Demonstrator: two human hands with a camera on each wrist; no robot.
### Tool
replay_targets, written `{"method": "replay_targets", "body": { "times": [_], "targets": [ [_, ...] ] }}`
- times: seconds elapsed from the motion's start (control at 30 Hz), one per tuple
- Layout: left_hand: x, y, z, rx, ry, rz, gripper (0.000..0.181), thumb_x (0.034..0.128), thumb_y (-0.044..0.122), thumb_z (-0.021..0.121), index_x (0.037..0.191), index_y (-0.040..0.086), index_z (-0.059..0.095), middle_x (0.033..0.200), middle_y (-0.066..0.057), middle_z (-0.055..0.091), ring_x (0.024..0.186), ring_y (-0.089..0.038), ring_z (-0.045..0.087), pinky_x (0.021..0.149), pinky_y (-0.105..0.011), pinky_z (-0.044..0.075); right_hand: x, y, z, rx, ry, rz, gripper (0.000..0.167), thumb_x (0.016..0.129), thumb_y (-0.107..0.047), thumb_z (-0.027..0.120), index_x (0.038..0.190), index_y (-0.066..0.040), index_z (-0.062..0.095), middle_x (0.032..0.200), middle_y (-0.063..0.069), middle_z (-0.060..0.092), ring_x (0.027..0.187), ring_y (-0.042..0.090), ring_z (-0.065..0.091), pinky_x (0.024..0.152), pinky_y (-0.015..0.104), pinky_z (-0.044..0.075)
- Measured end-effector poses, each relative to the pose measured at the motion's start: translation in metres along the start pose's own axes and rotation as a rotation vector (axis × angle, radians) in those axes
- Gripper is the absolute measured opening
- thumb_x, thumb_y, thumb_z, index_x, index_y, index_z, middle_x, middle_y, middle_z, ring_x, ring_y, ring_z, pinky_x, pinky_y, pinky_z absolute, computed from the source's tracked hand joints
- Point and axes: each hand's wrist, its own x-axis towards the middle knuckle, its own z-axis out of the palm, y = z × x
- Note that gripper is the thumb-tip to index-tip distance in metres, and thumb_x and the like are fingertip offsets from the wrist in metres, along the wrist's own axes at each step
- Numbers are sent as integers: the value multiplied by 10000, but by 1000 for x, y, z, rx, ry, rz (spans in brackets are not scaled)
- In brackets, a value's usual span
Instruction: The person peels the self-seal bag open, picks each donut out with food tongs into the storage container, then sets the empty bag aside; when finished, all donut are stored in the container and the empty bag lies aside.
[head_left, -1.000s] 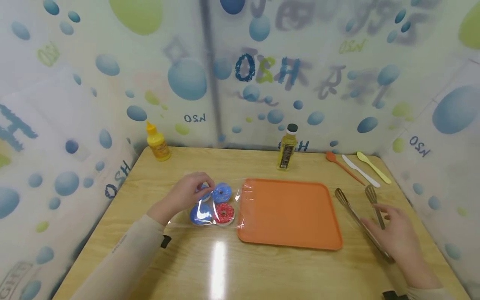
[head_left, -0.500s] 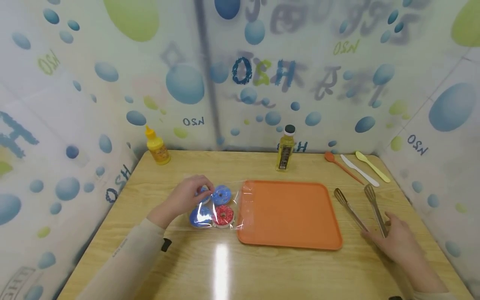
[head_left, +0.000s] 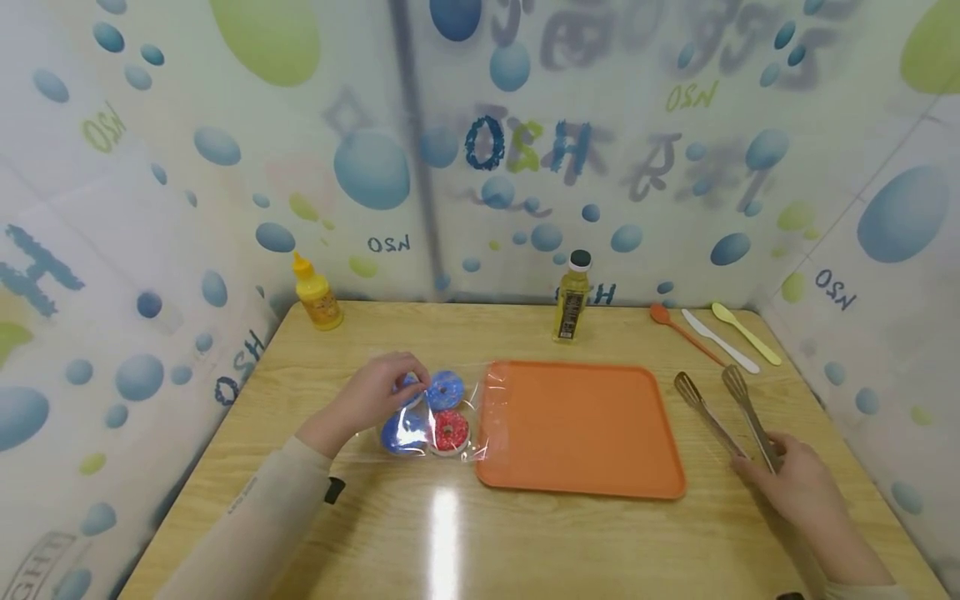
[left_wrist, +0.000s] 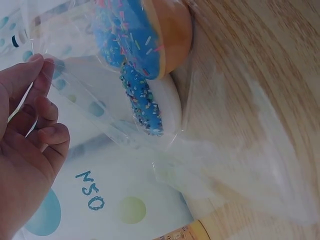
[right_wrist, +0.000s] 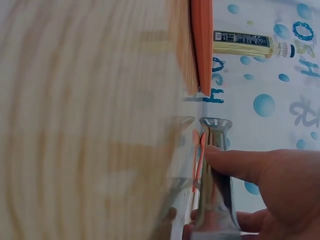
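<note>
In the head view my left hand (head_left: 369, 390) pinches the edge of a clear plastic bag (left_wrist: 100, 112) between thumb and index finger. Inside the bag are a red-topped donut (head_left: 451, 432) and several blue-topped donuts (head_left: 446, 389), one partly behind my fingers. The bag's right end overlaps the orange tray (head_left: 581, 429). On the right, my right hand (head_left: 802, 482) grips a pair of metal tongs (head_left: 752, 419) with slotted ends, its thumb on one arm and fingers on the other. The tongs' two ends are spread apart, pointing away from me; nothing is between them.
A yellow squeeze bottle (head_left: 318, 300) stands at the back left. Behind the tray stands a bottle of yellow liquid (head_left: 572, 304). An orange spoon (head_left: 682, 331), a white knife (head_left: 720, 342) and a yellow spoon (head_left: 746, 333) lie at the back right. Patterned walls border the table.
My right hand has settled round the tongs, and their ends have come slightly closer together. My left hand keeps its pinch on the bag, almost unmoved.
</note>
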Motion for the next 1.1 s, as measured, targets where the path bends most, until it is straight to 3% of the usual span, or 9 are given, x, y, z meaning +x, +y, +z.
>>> {"method": "replay_targets", "body": {
  "times": [0.33,0.53,0.7,0.83,1.1],
  "targets": [
    [0,4,0,-6,-3,3,66,951,115,743,1012,139,753,916,72,661,738,-86,513,655,-266,464,-9,-9,-1,58,137,-79,700,976,-406,712,1383,125,506,1212,372,592,988,479,618,687,508,524],
    [2,2,-2,-6,-1,13,68,953,108,736,1009,144,748,928,58,670,735,-75,510,648,-257,463,-14,-43,0,44,230,-183,538,911,-333,806,1306,-3,648,1110,255,665,866,293,617,614,321,433],
    [3,4,-4,-5,-3,12,74,950,109,744,1008,154,746,920,58,666,724,-77,499,642,-257,457,-16,-76,10,71,300,-315,418,839,-201,872,1203,-60,723,1030,140,687,785,131,557,581,249,421],
    [4,4,-4,1,-5,8,64,954,126,744,1009,159,746,905,67,655,723,-80,493,647,-257,451,-17,-102,19,78,274,-405,397,818,-163,883,1180,-76,743,1005,68,692,705,46,494,548,229,402],
    [3,3,-2,1,-8,0,63,952,114,743,1008,140,751,901,70,653,718,-83,498,637,-260,453,-14,-148,35,55,42,-497,368,897,-244,819,1234,-129,727,1064,21,670,723,59,480,589,234,405]
  ]
}}
